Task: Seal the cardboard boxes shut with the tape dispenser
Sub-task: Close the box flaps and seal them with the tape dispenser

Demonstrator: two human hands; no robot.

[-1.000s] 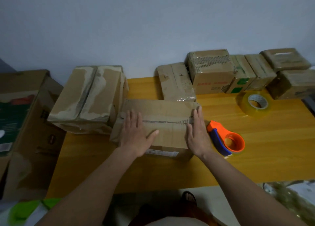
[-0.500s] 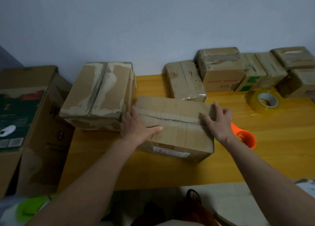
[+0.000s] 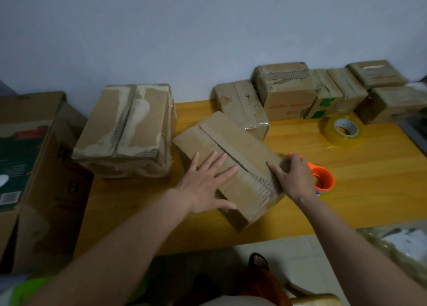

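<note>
A brown cardboard box (image 3: 233, 144) lies askew on the yellow table (image 3: 369, 178), its top seam running from far left to near right. My left hand (image 3: 205, 183) lies flat on its near left part with the fingers spread. My right hand (image 3: 293, 176) holds the box's near right corner, thumb on the top and fingers curled over the edge. The orange tape dispenser (image 3: 322, 178) sits on the table just right of that hand, partly hidden behind it.
A larger worn box (image 3: 129, 128) stands to the left. Several small taped boxes (image 3: 286, 91) line the wall at the back right. A clear tape roll (image 3: 344, 130) lies in front of them. A big carton (image 3: 27, 167) stands off the table's left end.
The box has been turned clockwise, so its seam now runs diagonally. My right hand moved from the box's right end to its near right corner, and my left hand slid along the top.
</note>
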